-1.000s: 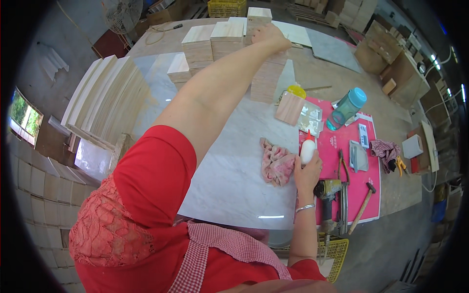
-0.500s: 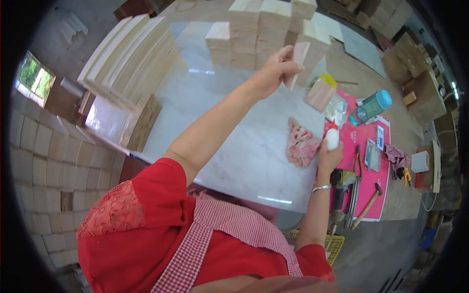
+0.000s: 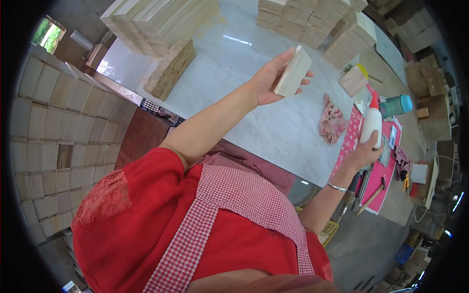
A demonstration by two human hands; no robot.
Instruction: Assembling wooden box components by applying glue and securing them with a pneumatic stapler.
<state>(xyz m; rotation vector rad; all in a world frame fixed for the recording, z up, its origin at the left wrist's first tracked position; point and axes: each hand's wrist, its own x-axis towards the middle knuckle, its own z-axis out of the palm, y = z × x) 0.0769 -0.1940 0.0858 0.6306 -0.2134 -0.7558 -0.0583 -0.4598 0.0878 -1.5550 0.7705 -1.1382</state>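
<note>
In my left hand (image 3: 273, 78) is a small pale wooden board (image 3: 295, 73), held up on its edge above the table (image 3: 234, 132), fingers showing past its far side. My right hand (image 3: 364, 152) grips a white glue bottle (image 3: 372, 122) with a red nozzle that points upward, over the pink mat (image 3: 376, 183) at the table's right. Between the two hands a crumpled pinkish rag (image 3: 332, 121) lies on the tabletop. Just beyond the rag is another wooden block (image 3: 353, 81), next to something round and yellow (image 3: 362, 70).
Stacked wooden blocks (image 3: 305, 19) stand at the table's far side, and tall stacks of boards (image 3: 156, 22) at its far left, near a rough wood block (image 3: 171, 70). A teal bottle (image 3: 396, 106) and a hammer (image 3: 372, 198) are on the right. A block wall (image 3: 63, 132) rises at left.
My left hand has turned the board so its broad face shows, and brought it nearer. My right hand has lifted the glue bottle upright, away from the rag. The view has shifted.
</note>
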